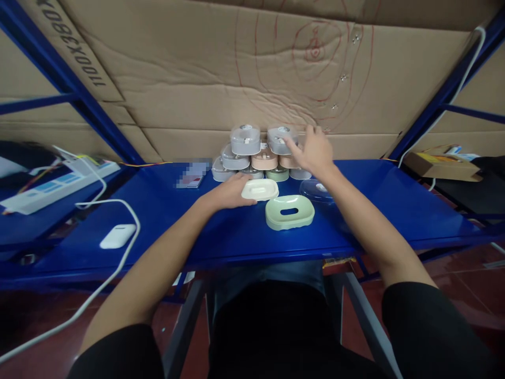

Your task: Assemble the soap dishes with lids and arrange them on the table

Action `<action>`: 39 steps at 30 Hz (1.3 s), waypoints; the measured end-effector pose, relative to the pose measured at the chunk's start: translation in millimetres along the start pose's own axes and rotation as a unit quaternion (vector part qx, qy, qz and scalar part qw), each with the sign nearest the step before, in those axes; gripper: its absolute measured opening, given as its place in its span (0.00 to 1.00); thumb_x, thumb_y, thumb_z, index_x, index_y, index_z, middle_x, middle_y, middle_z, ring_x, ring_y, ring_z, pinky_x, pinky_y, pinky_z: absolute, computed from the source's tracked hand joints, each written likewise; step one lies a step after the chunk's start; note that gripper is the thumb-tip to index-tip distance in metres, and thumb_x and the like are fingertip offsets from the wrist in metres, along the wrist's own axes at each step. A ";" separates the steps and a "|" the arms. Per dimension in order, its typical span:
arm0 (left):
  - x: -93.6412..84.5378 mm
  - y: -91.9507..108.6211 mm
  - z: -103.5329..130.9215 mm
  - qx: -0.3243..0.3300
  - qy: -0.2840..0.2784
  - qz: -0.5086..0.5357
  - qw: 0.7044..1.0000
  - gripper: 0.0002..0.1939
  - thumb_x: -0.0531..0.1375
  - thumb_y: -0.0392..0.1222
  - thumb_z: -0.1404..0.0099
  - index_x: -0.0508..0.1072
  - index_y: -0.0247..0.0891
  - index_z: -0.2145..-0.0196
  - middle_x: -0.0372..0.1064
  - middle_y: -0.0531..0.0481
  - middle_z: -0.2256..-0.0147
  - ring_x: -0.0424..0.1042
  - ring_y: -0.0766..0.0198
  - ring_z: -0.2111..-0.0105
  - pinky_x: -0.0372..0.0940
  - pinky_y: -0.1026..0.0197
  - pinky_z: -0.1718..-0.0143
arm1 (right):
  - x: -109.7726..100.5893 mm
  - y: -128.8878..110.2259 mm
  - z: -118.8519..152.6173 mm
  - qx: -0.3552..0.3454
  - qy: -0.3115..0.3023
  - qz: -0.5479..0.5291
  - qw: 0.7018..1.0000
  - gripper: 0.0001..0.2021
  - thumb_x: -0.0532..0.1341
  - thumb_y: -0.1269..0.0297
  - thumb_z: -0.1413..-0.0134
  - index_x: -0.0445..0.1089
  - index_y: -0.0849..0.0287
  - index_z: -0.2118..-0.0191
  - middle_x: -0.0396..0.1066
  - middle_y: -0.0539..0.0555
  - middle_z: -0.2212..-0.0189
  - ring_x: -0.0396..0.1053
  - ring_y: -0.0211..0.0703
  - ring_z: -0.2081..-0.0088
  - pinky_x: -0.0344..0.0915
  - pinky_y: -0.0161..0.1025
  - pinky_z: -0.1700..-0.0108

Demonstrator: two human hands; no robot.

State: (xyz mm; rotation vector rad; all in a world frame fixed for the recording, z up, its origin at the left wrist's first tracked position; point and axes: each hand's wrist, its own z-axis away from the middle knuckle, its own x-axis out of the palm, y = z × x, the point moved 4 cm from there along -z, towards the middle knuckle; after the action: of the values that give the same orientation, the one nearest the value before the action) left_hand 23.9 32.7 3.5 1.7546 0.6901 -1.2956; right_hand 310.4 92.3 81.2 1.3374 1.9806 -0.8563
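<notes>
Beyond the fingers point(310, 131), a creased brown cardboard wall point(177, 63) bears drawn red rings point(315, 51). Beneath the fingers spreads a glossy blue counter point(236, 239), with slanting blue metal posts point(98, 122) to their left and right. Lower than the fingers lies shiny dark-red floor point(465, 281).

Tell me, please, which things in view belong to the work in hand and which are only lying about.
In the work:
- cream tray, at the left hand
- green dish
- clear lid
- stacked boxes, near the right hand

Apparently lying about:
- small white case
- white cable
- power strip
</notes>
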 end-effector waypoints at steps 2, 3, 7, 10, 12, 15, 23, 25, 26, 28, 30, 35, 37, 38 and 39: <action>-0.2 -0.6 -0.1 -0.015 -0.009 -0.004 1.000 0.42 0.73 0.63 0.39 0.74 0.39 0.34 0.77 0.29 0.35 0.75 0.26 0.32 0.72 0.29 0.30 | -13.6 34.8 13.2 -0.006 -0.070 -0.042 0.997 0.45 0.53 0.22 0.25 0.75 0.62 0.31 0.80 0.73 0.40 0.78 0.77 0.37 0.73 0.71 0.34; -0.3 -0.9 0.0 -0.023 -0.013 -0.007 1.000 0.42 0.73 0.63 0.39 0.74 0.39 0.34 0.77 0.28 0.34 0.75 0.26 0.32 0.72 0.30 0.31 | -14.8 51.1 21.0 -0.021 -0.144 -0.068 0.987 0.43 0.60 0.22 0.30 0.78 0.60 0.34 0.82 0.71 0.41 0.80 0.76 0.38 0.74 0.71 0.34; -1.9 -1.7 1.4 -0.028 -0.010 0.002 1.000 0.41 0.73 0.63 0.38 0.74 0.42 0.34 0.79 0.32 0.35 0.77 0.28 0.33 0.73 0.31 0.32 | 1.9 100.2 49.9 -0.043 -0.358 -0.108 0.927 0.46 0.85 0.35 0.62 0.82 0.56 0.39 0.84 0.65 0.40 0.82 0.73 0.38 0.78 0.66 0.34; -2.7 -3.1 1.9 -0.022 -0.001 0.017 1.000 0.40 0.73 0.64 0.39 0.76 0.43 0.35 0.80 0.33 0.35 0.78 0.26 0.35 0.74 0.30 0.34 | 18.8 111.5 55.1 -0.069 -0.371 -0.095 0.921 0.42 0.86 0.38 0.67 0.84 0.52 0.45 0.85 0.60 0.48 0.84 0.70 0.45 0.80 0.71 0.39; -2.5 -4.7 1.4 -0.016 0.002 0.019 1.000 0.41 0.74 0.64 0.40 0.76 0.44 0.35 0.81 0.34 0.36 0.79 0.26 0.35 0.75 0.30 0.35 | 20.2 112.7 54.4 -0.079 -0.370 -0.100 0.920 0.38 0.86 0.39 0.66 0.85 0.51 0.48 0.84 0.58 0.54 0.84 0.67 0.52 0.82 0.72 0.44; -1.6 -6.8 -0.2 0.002 0.006 0.026 1.000 0.40 0.74 0.65 0.40 0.77 0.46 0.35 0.82 0.35 0.37 0.80 0.28 0.37 0.75 0.31 0.37 | 1.0 108.8 55.0 -0.067 -0.379 -0.135 0.913 0.36 0.85 0.41 0.61 0.85 0.50 0.47 0.86 0.57 0.55 0.84 0.63 0.57 0.84 0.69 0.48; 0.8 -6.4 -0.7 0.004 -0.016 0.020 1.000 0.35 0.70 0.64 0.37 0.78 0.43 0.39 0.82 0.34 0.38 0.80 0.28 0.37 0.75 0.31 0.35 | -36.4 7.8 85.4 -0.259 -0.298 -0.234 0.888 0.43 0.77 0.36 0.43 0.78 0.51 0.27 0.81 0.62 0.35 0.79 0.68 0.37 0.74 0.67 0.30; 1.1 -5.1 -1.2 0.012 -0.016 0.024 1.000 0.34 0.71 0.64 0.37 0.78 0.44 0.40 0.82 0.35 0.39 0.80 0.28 0.37 0.74 0.30 0.34 | -26.5 -11.9 95.4 -0.284 -0.303 -0.213 0.884 0.46 0.78 0.37 0.44 0.75 0.52 0.24 0.79 0.63 0.37 0.77 0.69 0.37 0.74 0.67 0.30; 1.3 -4.6 -1.6 0.017 -0.015 0.027 0.999 0.34 0.71 0.63 0.38 0.79 0.44 0.40 0.82 0.35 0.40 0.80 0.28 0.37 0.73 0.29 0.33 | -21.9 -17.7 99.4 -0.290 -0.311 -0.207 0.881 0.47 0.78 0.37 0.44 0.74 0.53 0.24 0.78 0.63 0.37 0.76 0.69 0.37 0.74 0.66 0.31; 1.6 -4.0 -2.3 0.023 -0.014 0.031 0.999 0.33 0.71 0.63 0.38 0.78 0.44 0.40 0.82 0.34 0.40 0.79 0.27 0.37 0.72 0.28 0.33 | -15.9 -22.2 104.5 -0.295 -0.326 -0.201 0.875 0.47 0.77 0.37 0.43 0.73 0.53 0.23 0.77 0.64 0.38 0.75 0.69 0.36 0.74 0.66 0.32; 1.7 -4.1 -2.5 0.021 -0.015 0.028 0.999 0.34 0.70 0.64 0.37 0.78 0.44 0.40 0.82 0.34 0.39 0.79 0.27 0.37 0.72 0.29 0.32 | -14.5 -21.1 106.5 -0.296 -0.335 -0.199 0.872 0.46 0.77 0.38 0.42 0.73 0.52 0.23 0.77 0.63 0.39 0.74 0.69 0.37 0.75 0.66 0.33; 0.9 -3.5 -1.3 0.013 -0.017 0.025 0.999 0.34 0.70 0.64 0.38 0.78 0.43 0.41 0.83 0.34 0.39 0.79 0.26 0.36 0.73 0.29 0.34 | -16.6 -16.7 107.1 -0.293 -0.355 -0.197 0.865 0.46 0.77 0.38 0.42 0.72 0.54 0.24 0.76 0.63 0.40 0.74 0.67 0.39 0.75 0.64 0.35; 1.0 -3.4 -1.1 0.011 -0.015 0.027 0.999 0.34 0.70 0.64 0.38 0.78 0.43 0.40 0.82 0.34 0.39 0.78 0.26 0.35 0.72 0.29 0.34 | -16.0 -16.5 107.3 -0.291 -0.359 -0.199 0.864 0.47 0.78 0.37 0.43 0.72 0.55 0.24 0.76 0.64 0.40 0.74 0.67 0.38 0.75 0.63 0.35; 0.9 -3.3 -1.2 0.011 -0.013 0.028 0.999 0.34 0.70 0.64 0.38 0.78 0.44 0.40 0.82 0.34 0.39 0.78 0.26 0.36 0.72 0.28 0.34 | -15.5 -16.6 107.5 -0.292 -0.359 -0.204 0.863 0.47 0.78 0.37 0.43 0.72 0.55 0.24 0.76 0.64 0.40 0.74 0.67 0.39 0.76 0.62 0.35; 0.7 -3.0 -1.4 0.013 -0.009 0.031 0.999 0.35 0.71 0.64 0.38 0.78 0.44 0.40 0.82 0.34 0.39 0.79 0.26 0.36 0.73 0.28 0.34 | -15.1 -16.6 107.7 -0.293 -0.358 -0.210 0.861 0.47 0.78 0.37 0.43 0.72 0.55 0.24 0.76 0.63 0.40 0.75 0.66 0.39 0.76 0.62 0.35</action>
State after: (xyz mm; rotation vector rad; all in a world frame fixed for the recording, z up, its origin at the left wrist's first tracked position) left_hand 22.4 35.4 2.2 1.7700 0.6066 -1.2810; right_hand 312.3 -4.8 29.4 0.1728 1.7022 -0.6986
